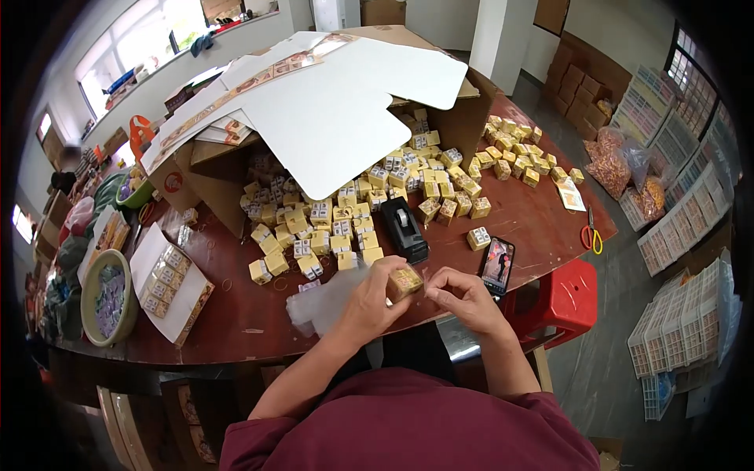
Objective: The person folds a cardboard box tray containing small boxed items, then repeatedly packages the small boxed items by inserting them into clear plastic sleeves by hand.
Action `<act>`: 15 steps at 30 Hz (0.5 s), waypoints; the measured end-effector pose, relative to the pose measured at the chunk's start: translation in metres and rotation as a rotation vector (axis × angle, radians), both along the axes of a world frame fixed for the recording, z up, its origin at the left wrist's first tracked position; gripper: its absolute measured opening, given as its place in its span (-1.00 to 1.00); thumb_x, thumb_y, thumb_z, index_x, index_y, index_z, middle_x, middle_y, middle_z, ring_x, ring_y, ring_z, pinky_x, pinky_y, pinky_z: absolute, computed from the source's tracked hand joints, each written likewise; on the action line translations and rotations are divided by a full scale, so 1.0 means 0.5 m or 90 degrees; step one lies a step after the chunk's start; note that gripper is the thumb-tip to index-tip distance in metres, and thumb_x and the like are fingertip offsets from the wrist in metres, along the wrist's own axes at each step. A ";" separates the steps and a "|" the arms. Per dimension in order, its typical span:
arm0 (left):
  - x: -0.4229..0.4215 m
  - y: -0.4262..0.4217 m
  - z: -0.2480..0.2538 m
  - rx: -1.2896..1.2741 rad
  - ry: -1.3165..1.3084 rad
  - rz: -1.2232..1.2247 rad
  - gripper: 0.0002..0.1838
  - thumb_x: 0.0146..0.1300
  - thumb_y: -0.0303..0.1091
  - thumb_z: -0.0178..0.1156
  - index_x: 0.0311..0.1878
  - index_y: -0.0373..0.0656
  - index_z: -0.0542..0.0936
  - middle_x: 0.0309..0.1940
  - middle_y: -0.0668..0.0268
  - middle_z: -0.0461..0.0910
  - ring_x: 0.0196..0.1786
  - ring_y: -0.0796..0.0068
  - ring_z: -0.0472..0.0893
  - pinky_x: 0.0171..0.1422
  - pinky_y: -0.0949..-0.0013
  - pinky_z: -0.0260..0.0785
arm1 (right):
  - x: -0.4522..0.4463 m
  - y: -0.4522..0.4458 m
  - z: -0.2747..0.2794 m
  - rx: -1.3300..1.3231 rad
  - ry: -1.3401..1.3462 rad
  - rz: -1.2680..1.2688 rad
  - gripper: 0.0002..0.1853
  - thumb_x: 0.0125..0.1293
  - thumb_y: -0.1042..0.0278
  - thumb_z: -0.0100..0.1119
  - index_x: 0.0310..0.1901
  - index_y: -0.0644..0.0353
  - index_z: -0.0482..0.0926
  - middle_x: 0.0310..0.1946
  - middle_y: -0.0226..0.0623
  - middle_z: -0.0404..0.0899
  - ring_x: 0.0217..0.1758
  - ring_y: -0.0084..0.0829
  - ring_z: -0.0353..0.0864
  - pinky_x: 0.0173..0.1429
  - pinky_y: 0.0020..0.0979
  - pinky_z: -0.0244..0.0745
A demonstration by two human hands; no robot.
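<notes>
Yellow is the box (406,283), held between the fingers and thumb of the left hand (371,304), over the near edge of the red table (228,337). The right hand (466,302) is just beside its right side, with finger and thumb closed together; something thin and clear seems to be between them, but I cannot tell exactly. The box is almost a cube, so its long axis is not clear. Just beyond it lies the tape dispenser (406,235). From the carton (203,192), many similar boxes spread toward the near edge. Near the left corner, the bowl (132,302) contains small purple and green pieces.
</notes>
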State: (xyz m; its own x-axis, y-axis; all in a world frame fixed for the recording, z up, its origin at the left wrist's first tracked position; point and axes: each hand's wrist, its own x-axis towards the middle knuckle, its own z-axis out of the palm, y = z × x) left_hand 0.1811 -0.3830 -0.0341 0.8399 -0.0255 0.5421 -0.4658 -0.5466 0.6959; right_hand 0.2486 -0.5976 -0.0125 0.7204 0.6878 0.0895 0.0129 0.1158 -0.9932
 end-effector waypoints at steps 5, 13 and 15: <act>-0.015 0.004 -0.004 0.072 -0.119 0.025 -0.25 0.04 -0.55 0.53 0.29 -0.13 0.38 0.37 -0.02 0.48 0.35 -0.07 0.58 0.28 0.09 0.58 | -0.011 0.042 0.014 -0.095 0.054 -0.027 -0.84 0.48 0.36 0.32 -0.26 0.24 0.69 -0.46 -0.63 0.54 -0.41 -0.81 0.38 -0.34 -0.62 0.25; -0.025 0.020 0.013 0.226 -0.162 0.054 -0.50 0.05 -0.50 0.52 0.09 -0.17 0.57 0.41 0.04 0.44 0.22 0.06 0.65 0.17 0.19 0.63 | 0.007 0.049 0.016 -0.173 0.077 -0.010 -0.78 0.44 0.29 0.38 -0.31 0.27 0.72 -0.57 -0.58 0.54 -0.57 -0.79 0.33 -0.52 -0.59 0.15; -0.028 0.023 0.013 0.221 -0.156 0.052 -0.52 0.09 -0.44 0.52 0.08 -0.19 0.58 0.41 0.05 0.44 0.20 0.08 0.65 0.17 0.19 0.62 | -0.002 0.046 0.010 -0.149 0.100 -0.018 -0.77 0.42 0.27 0.41 -0.30 0.28 0.73 -0.58 -0.57 0.54 -0.60 -0.78 0.33 -0.54 -0.60 0.14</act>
State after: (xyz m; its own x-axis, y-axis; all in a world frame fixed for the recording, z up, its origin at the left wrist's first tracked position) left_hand 0.1672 -0.3715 -0.0276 0.6942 -0.1806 0.6968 -0.5404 -0.7703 0.3387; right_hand 0.2475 -0.5748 -0.0073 0.7316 0.6563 -0.1844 -0.1437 -0.1160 -0.9828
